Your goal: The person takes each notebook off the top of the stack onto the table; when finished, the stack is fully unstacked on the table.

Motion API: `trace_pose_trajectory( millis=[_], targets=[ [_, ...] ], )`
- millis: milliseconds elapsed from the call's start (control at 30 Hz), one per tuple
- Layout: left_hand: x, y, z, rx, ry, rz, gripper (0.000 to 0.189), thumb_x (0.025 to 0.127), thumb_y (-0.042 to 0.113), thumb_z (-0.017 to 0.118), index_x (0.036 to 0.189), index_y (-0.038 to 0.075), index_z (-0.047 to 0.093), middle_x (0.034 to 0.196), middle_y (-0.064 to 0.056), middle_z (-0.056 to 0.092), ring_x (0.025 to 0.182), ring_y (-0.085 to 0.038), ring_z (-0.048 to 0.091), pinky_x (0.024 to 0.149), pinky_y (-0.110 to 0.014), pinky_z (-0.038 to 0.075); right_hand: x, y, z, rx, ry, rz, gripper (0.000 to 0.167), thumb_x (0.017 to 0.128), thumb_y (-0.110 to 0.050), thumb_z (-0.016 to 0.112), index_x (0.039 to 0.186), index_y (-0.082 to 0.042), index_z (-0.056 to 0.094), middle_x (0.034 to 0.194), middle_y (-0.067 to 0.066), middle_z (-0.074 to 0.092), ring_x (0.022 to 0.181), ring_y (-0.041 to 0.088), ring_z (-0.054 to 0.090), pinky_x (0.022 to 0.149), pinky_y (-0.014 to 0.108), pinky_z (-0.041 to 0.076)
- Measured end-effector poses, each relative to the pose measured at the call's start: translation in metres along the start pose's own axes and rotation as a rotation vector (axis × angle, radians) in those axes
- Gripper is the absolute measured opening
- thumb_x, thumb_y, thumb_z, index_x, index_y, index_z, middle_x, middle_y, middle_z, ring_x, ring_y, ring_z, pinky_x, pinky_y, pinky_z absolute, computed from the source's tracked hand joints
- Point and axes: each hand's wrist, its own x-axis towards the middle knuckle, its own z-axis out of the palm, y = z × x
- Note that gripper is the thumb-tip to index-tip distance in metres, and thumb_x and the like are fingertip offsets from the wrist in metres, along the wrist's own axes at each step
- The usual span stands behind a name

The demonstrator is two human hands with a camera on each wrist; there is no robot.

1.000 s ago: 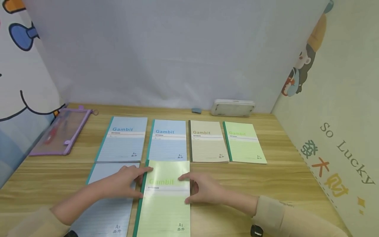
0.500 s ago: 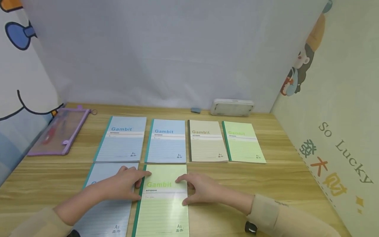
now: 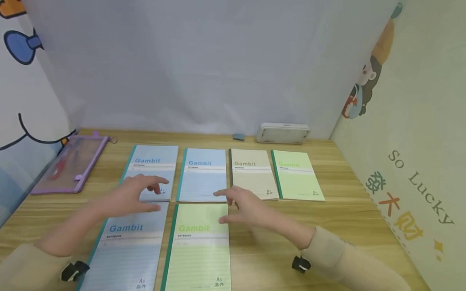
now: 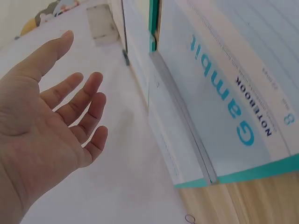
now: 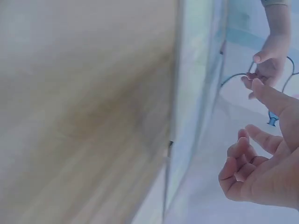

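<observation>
Hovering left of the nearer green Gambit notebook (image 3: 200,258), the left hand (image 3: 134,193) was empty, loosely spread. The right hand (image 3: 248,206), empty, fingers half-bent, hung by that notebook's far-right corner.

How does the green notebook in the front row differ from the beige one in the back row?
The front green notebook has a light green cover; the beige notebook is tan. Green edges the former's spine, a much darker, brownish tone the latter's. The green one lies nearer the camera, the beige one farther back. Both lie closed, face up, printed "Gambit".
</observation>
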Motion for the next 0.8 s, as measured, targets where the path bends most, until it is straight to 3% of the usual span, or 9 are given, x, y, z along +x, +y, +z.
trace_pose_trajectory(
  millis=[100, 300, 533, 800],
  targets=[
    [0.003, -0.015, -0.011, -0.028, 0.054, -0.014, 0.061, 0.081, 0.029, 0.075, 0.133, 0.009, 0.050, 0.111, -0.006, 0.063, 0.106, -0.029, 0.055, 0.088, -0.051, 0.045, 0.013, -0.005, -0.013, -0.007, 0.024, -0.025, 0.068, 0.080, -0.034, 0.076, 0.138, -0.016, 0.047, 0.096, 0.003, 0.056, 0.068, 0.013, 0.047, 0.060, 0.021, 0.042],
    [0.009, -0.051, -0.025, -0.086, 0.055, -0.105, 0.072, 0.085, 0.041, 0.068, 0.141, 0.005, 0.040, 0.139, -0.021, 0.044, 0.130, -0.043, 0.034, 0.101, -0.062, 0.030, 0.042, -0.009, -0.029, 0.021, 0.050, -0.046, 0.069, 0.082, -0.034, 0.074, 0.142, -0.017, 0.042, 0.110, 0.000, 0.057, 0.081, 0.014, 0.053, 0.070, 0.024, 0.045],
    [0.011, -0.090, -0.029, -0.077, 0.068, -0.176, 0.082, 0.086, 0.041, 0.068, 0.147, 0.006, 0.028, 0.148, -0.030, 0.025, 0.133, -0.052, 0.021, 0.100, -0.069, 0.023, 0.084, -0.006, -0.015, 0.117, 0.041, -0.043, 0.080, 0.085, -0.042, 0.069, 0.150, -0.024, 0.025, 0.137, 0.004, 0.046, 0.115, 0.023, 0.052, 0.088, 0.033, 0.048],
    [0.013, -0.116, -0.027, -0.124, 0.085, -0.254, 0.097, 0.083, 0.043, 0.070, 0.151, 0.003, 0.014, 0.151, -0.031, 0.016, 0.134, -0.054, 0.015, 0.101, -0.070, 0.018, 0.117, -0.017, 0.001, 0.145, 0.042, 0.013, 0.084, 0.086, -0.043, 0.067, 0.152, -0.027, 0.017, 0.155, -0.001, 0.025, 0.138, 0.020, 0.032, 0.108, 0.040, 0.034]
  ],
)
